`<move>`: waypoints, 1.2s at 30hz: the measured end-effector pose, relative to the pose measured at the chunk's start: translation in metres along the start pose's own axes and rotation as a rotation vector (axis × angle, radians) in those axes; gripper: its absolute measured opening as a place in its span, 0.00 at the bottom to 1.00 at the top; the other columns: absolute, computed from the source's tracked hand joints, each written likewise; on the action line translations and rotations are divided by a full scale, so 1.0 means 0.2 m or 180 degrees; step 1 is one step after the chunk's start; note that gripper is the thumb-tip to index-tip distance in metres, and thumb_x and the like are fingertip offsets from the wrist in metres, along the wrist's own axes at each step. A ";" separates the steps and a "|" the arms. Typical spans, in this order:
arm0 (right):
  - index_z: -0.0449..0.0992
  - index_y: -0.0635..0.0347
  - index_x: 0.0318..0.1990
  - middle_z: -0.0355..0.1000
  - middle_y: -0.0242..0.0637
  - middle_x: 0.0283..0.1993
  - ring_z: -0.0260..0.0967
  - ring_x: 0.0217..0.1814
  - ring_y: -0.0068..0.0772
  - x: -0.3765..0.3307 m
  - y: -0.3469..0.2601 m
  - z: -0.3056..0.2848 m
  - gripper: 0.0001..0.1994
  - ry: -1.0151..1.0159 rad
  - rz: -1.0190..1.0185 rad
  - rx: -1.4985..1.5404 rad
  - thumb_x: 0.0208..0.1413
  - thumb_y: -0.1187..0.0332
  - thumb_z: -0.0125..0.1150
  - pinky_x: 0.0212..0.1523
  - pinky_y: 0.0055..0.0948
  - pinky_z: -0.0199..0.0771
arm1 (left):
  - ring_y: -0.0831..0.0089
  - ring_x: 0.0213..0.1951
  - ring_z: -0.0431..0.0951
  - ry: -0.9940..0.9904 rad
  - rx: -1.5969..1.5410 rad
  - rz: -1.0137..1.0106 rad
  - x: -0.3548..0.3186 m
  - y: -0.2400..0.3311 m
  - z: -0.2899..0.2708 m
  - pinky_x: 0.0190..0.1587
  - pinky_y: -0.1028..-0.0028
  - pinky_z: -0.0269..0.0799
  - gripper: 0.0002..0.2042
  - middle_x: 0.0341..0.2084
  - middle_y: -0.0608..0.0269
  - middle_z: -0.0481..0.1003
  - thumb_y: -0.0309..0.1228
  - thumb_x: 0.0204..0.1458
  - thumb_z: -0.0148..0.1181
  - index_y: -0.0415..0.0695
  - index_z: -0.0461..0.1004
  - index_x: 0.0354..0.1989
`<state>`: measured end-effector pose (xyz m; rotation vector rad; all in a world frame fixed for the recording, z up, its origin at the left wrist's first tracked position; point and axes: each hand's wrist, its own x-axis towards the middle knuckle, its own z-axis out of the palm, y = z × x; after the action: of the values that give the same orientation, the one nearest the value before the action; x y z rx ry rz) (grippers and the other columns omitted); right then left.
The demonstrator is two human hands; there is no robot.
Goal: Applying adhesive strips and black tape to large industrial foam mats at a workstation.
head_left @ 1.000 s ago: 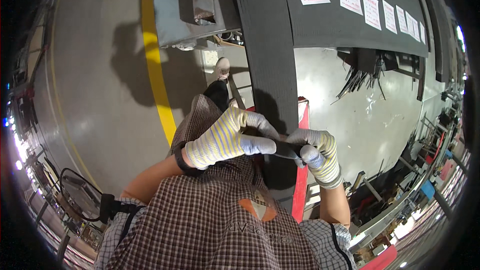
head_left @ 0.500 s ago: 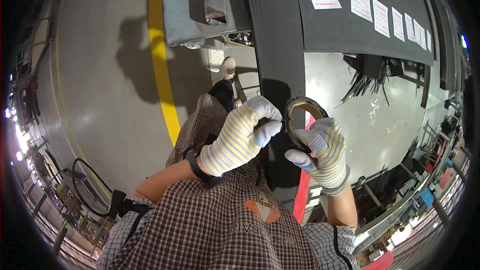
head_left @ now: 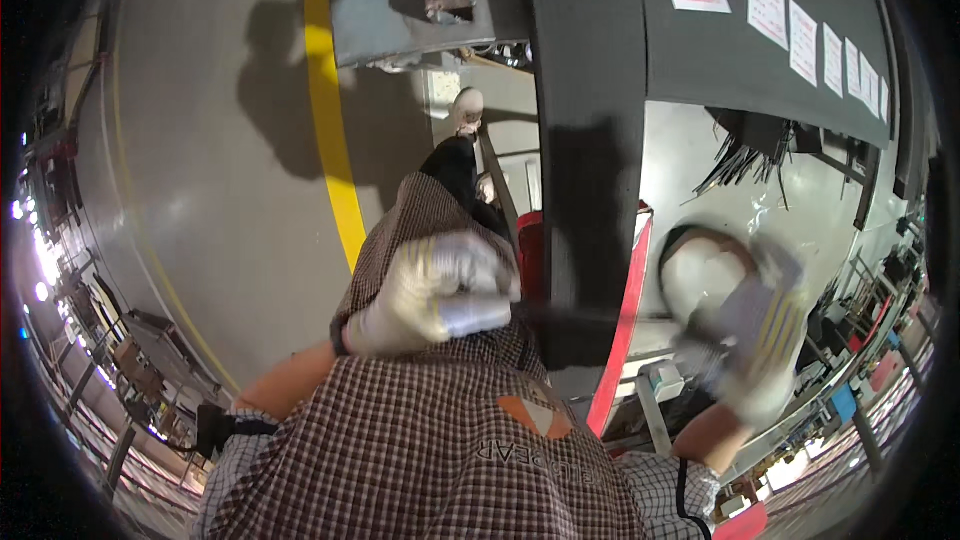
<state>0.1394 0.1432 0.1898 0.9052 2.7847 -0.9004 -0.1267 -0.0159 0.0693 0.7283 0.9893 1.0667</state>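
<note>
The person appears to be pulling a length of dark tape off a roll; the left hand (head_left: 435,295), gloved and clenched tight, pinches the free end of the tape strip (head_left: 585,317) near the chest, while the right hand (head_left: 745,335), blurred by motion, grips the tape roll (head_left: 700,265) out to the right above the grey surface (head_left: 800,210); next, the strip likely needs steady tension and a clean tear or cut; half a second ago both hands sat close together, the strip not yet stretched out.
</note>
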 end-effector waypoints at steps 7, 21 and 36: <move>0.79 0.60 0.41 0.78 0.36 0.33 0.75 0.34 0.34 0.05 0.72 0.68 0.21 0.0720 0.0792 0.1361 0.50 0.54 0.77 0.56 0.39 0.72 | 0.75 0.44 0.78 -0.0037 -0.0770 -0.0537 0.39 -0.74 -0.15 0.49 0.72 0.77 0.07 0.39 0.67 0.77 0.22 0.53 0.70 0.39 0.78 0.37; 0.49 0.68 0.75 0.58 0.60 0.69 0.57 0.69 0.63 0.15 -0.15 1.11 0.63 0.2046 0.2873 0.0166 0.33 0.58 0.84 0.70 0.56 0.56 | 0.63 0.63 0.69 -0.0339 0.1521 -0.0724 0.66 -1.30 -0.21 0.58 0.60 0.78 0.26 0.59 0.46 0.69 0.37 0.59 0.67 0.41 0.68 0.63; 0.52 0.70 0.74 0.62 0.57 0.68 0.61 0.68 0.60 0.16 -0.15 1.11 0.62 0.1913 0.2993 0.0012 0.28 0.58 0.83 0.65 0.55 0.58 | 0.55 0.58 0.75 -0.0158 -0.1153 -0.1140 0.13 -0.68 -0.47 0.59 0.57 0.74 0.24 0.61 0.53 0.70 0.38 0.64 0.55 0.42 0.65 0.66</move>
<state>0.0738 0.0170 0.0134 2.4759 2.1743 -0.4993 -0.1589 -0.0351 -0.0933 0.2664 0.8159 0.8745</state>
